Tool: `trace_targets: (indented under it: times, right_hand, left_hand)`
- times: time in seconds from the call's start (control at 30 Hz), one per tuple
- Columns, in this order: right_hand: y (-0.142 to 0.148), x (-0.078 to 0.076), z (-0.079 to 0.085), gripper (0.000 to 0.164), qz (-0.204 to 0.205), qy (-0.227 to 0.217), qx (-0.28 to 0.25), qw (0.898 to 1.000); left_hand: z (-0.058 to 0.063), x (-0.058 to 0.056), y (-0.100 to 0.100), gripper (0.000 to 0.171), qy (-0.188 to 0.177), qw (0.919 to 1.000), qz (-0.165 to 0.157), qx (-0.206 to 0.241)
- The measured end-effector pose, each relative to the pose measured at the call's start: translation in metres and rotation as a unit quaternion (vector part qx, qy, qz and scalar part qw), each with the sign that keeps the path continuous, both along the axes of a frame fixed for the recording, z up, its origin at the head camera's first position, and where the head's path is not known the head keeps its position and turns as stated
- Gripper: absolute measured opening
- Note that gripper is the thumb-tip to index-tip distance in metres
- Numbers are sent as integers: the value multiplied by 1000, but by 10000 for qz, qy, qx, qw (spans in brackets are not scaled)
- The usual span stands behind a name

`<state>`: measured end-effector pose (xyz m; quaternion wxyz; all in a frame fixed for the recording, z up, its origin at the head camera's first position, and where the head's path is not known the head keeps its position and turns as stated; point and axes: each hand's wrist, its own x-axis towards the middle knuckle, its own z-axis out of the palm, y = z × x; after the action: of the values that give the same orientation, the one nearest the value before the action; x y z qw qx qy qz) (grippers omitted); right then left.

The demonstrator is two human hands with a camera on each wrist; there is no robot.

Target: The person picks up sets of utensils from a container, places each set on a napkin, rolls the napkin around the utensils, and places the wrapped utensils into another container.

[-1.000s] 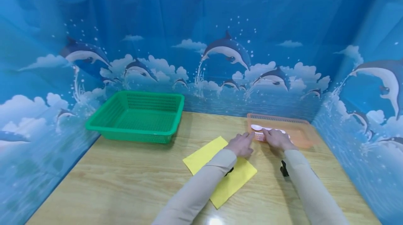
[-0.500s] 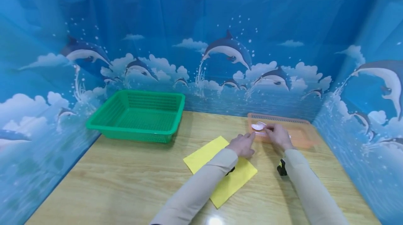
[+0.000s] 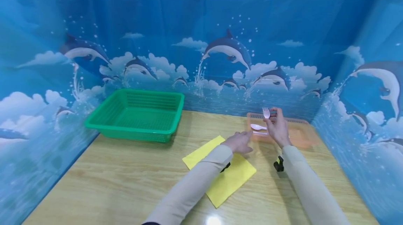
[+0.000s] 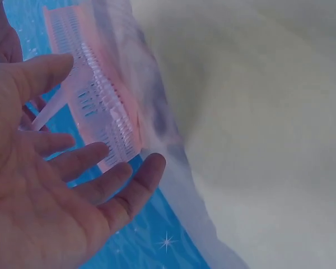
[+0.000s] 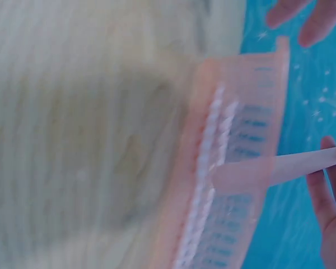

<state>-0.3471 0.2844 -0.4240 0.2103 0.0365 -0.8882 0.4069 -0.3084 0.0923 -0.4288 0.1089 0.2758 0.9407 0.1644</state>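
My right hand [image 3: 278, 128] pinches a pale plastic fork [image 3: 266, 113], tines upward, above the peach basket [image 3: 300, 135]. In the right wrist view, the fork's flat handle [image 5: 302, 165] slants from the fingers [image 5: 323, 202] across the basket wall. A white spoon [image 3: 257, 127] lies in the basket's left end. In front of it is a thin, pale strip-like piece [image 3: 259, 133], partly hidden by the right hand. My left hand [image 3: 238, 142] is over the yellow cloth [image 3: 233, 183], its fingertips near the basket's front left corner. In the left wrist view its fingers are spread and hold nothing.
A green plastic basket [image 3: 158, 135] with perforated walls stands at the back left of the wooden table [image 3: 132, 176]. Behind the table and along both sides hangs a blue dolphin-print sheet [image 3: 201, 57].
My right hand has lifted the fork off the spoon and raised it upright above the peach basket. The left hand has stayed almost in place, shifting slightly left.
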Motion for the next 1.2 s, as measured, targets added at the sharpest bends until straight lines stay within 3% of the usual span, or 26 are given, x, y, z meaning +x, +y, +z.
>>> trace_targets:
  times: [0.33, 0.57, 0.9, 1.0, 1.2]
  right_hand:
    - [-22, -1, 20, 45, -11, 52, -567, 9984]
    - [-30, 2, 27, 40, -88, 354, -571, 9977]
    - [-50, 9, 41, 37, 73, 660, -1770, 9820]
    - [-56, 11, 42, 38, 119, 559, -1862, 9809]
    - [-68, 15, 40, 38, 643, -330, -2257, 9715]
  left_hand:
    - [4, 6, -28, 70, 215, 9989, -169, -386]
    - [7, 13, -45, 67, 282, 9979, -243, -537]
    - [2, 11, -69, 61, 271, 9968, -359, -664]
    - [1, 9, -77, 59, 290, 9967, -414, -635]
    - [-2, 8, -95, 58, 320, 9963, -604, -522]
